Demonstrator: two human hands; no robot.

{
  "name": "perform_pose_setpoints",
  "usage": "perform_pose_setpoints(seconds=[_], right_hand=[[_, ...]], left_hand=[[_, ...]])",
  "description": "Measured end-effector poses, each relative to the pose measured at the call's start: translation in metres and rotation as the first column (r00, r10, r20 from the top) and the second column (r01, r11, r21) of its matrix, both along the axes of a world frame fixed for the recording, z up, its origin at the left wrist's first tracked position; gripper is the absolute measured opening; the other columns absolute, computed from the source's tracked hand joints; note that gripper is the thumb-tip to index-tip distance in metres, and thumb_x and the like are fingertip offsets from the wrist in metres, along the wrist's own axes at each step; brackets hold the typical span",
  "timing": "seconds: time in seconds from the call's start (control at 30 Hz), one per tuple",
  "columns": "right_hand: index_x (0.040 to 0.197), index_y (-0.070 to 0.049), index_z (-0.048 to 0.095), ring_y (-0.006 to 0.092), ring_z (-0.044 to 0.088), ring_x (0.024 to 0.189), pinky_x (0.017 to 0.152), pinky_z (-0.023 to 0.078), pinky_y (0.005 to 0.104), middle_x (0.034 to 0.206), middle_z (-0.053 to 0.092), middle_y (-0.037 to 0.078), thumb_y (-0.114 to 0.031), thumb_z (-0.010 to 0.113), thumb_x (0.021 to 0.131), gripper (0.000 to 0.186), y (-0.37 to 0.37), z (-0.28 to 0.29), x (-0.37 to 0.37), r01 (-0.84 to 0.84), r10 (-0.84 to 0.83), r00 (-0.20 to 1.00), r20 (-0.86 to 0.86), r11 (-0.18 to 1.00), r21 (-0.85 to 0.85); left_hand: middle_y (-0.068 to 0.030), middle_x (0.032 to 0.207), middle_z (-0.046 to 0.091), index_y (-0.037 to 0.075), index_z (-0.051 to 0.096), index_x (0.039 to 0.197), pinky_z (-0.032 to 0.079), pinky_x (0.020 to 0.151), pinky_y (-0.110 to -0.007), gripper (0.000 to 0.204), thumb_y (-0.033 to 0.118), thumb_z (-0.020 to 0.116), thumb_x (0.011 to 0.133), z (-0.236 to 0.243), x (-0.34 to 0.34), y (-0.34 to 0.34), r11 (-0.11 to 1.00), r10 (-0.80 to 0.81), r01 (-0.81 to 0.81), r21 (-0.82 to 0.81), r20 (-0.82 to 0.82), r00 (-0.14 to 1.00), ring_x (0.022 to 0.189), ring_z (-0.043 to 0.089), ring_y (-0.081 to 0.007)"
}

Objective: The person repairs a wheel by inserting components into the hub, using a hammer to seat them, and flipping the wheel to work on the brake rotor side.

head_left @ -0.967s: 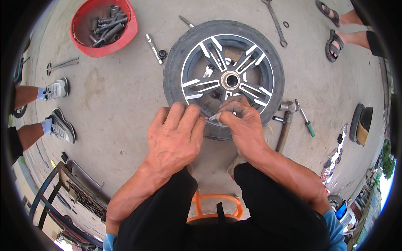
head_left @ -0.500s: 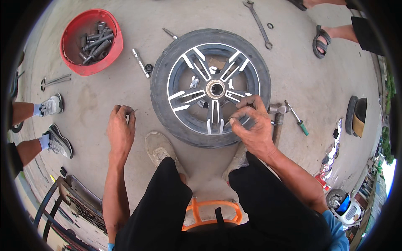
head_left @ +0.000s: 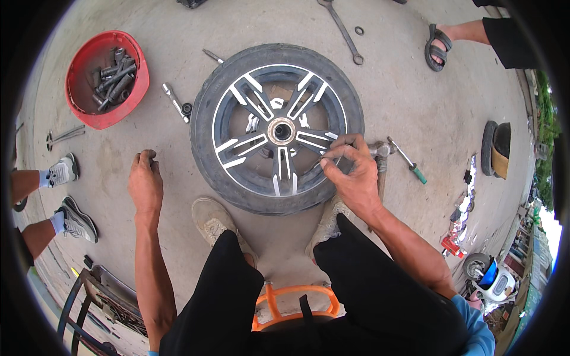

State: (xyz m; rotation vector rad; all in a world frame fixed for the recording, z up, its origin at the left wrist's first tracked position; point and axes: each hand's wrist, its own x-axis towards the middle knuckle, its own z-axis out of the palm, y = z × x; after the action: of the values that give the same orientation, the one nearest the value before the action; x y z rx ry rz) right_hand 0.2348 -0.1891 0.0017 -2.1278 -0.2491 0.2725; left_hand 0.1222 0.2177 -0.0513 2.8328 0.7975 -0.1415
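A black tyre (head_left: 208, 104) on a black and silver five-spoke rim (head_left: 282, 166) lies flat on the concrete in front of me, with a round metal hub at its centre. My left hand (head_left: 146, 181) is out to the left of the wheel, fingers curled together; what they hold, if anything, is too small to make out. My right hand (head_left: 350, 172) is over the rim's lower right, fingers bent in a pinch; anything between them is hidden. A hammer (head_left: 382, 178) and a green-handled tool (head_left: 415, 169) lie just right of the wheel.
A red helmet (head_left: 83, 110) holds several sockets. Spanners (head_left: 341, 26) and a ratchet (head_left: 173, 102) lie round the wheel. Other people's feet (head_left: 74, 219) (head_left: 439, 47) stand left and upper right. A metal frame (head_left: 77, 302) is at lower left, an orange seat (head_left: 323, 299) beneath me, a scooter (head_left: 493, 285) right.
My left hand has left the rim and moved out to the left. My right hand stays by the rim, still pinched. The view has shifted, and one foot at upper right moved out toward the edge.
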Motion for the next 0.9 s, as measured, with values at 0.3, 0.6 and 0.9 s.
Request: perform_pose_setpoints(seconds=[0.3, 0.6, 0.9], right_hand=[[0.091, -0.001, 0.077, 0.0229, 0.063, 0.105, 0.094, 0.050, 0.0350, 0.108, 0.063, 0.010, -0.006, 0.079, 0.083, 0.010, 0.007, -0.003, 0.015, 0.085, -0.083, 0.994, -0.065, 0.996, 0.030], [0.094, -0.001, 0.078, 0.0199, 0.063, 0.103, 0.092, 0.050, 0.0331, 0.108, 0.063, 0.008, -0.011, 0.079, 0.086, 0.013, 0.036, 0.007, 0.013, 0.117, -0.089, 0.972, -0.218, 0.986, 0.119], [0.091, -0.003, 0.079, 0.0206, 0.062, 0.100, 0.089, 0.050, 0.0342, 0.104, 0.061, 0.007, -0.009, 0.080, 0.082, 0.011, 0.044, 0.011, -0.012, -0.016, 0.026, 0.994, -0.106, 0.996, 0.093]], left_hand=[[-0.0098, 0.139, 0.060, 0.010, 0.070, 0.114, 0.050, 0.103, -0.043, 0.022, 0.004, 0.068, 0.093, 0.034, 0.017, -0.031, 0.997, -0.070, 0.078, -0.022, 0.272, 0.960, 0.128, 0.056, -0.0324], [-0.0140, 0.135, 0.058, 0.003, 0.076, 0.100, 0.049, 0.103, -0.042, 0.018, 0.007, 0.083, 0.083, 0.069, 0.053, -0.155, 0.676, -0.045, 0.325, -0.661, 0.403, 0.914, 0.125, 0.055, -0.0308], [-0.0142, 0.130, 0.058, 0.002, 0.077, 0.100, 0.051, 0.099, -0.040, 0.020, 0.015, 0.085, 0.085, 0.060, 0.040, -0.177, 0.467, 0.039, 0.216, -0.857, 0.264, 0.964, 0.121, 0.057, -0.0293]])
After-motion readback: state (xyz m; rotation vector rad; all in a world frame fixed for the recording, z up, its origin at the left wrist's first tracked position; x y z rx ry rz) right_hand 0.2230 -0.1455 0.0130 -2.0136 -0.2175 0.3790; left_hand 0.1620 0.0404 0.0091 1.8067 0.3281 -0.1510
